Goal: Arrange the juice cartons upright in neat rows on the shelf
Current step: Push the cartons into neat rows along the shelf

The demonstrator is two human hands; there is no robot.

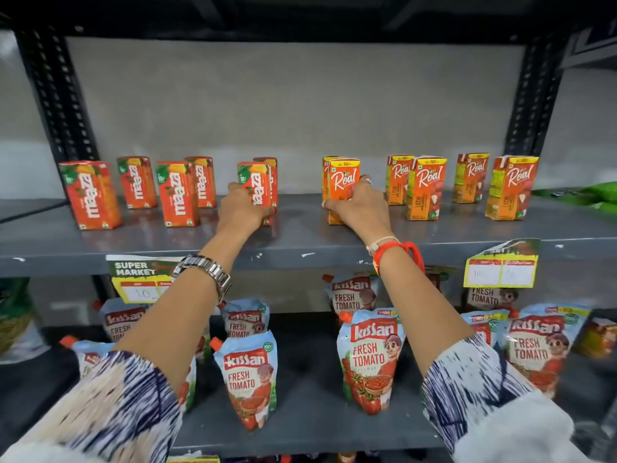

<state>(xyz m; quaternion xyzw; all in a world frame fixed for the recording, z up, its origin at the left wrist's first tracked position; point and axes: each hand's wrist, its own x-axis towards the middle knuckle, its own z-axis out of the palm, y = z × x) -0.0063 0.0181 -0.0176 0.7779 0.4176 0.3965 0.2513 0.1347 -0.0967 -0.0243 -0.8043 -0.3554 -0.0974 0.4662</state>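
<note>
On the grey metal shelf (pixel 300 238), both hands grip boxy cartons — left hand (pixel 242 208) a Maaza carton (pixel 255 182), right hand (pixel 360 208) a Real carton (pixel 342 180).

Left hand (pixel 241 204) grips Maaza carton (pixel 255 185); right hand (pixel 362 208) grips Real carton (pixel 342 182); both upright on shelf (pixel 300 242).

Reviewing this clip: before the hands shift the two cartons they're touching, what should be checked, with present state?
1. Left hand grips Maaza carton: ok.
2. Right hand grips Real carton: ok.
3. Both cartons upright: ok.
4. Bare shelf between them: ok.
5. Front carton flush with the Maaza carton behind: not ok, offset.
6. Cartons' bases flat on the shelf: cannot tell, hands cover them.
</note>
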